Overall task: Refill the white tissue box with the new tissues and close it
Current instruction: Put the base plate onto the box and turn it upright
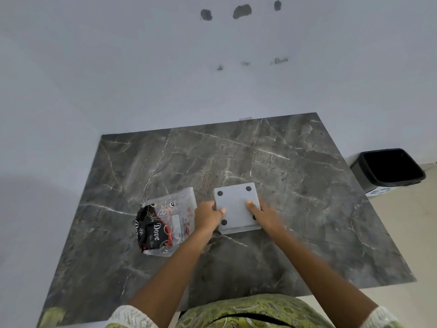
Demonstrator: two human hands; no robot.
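The white tissue box stands upside down on the dark marble table, its flat bottom panel with black round feet facing up. My left hand grips the box's left edge, thumb on the panel. My right hand presses on the right part of the panel, fingers spread over its edge. To the left of the box lies the plastic tissue pack, black and clear with "Dove" printed on it, crumpled and flat-looking; whether tissues remain inside cannot be told.
A black waste bin stands on the floor beyond the table's right edge. A pale wall rises behind the table. My green patterned clothing fills the bottom edge.
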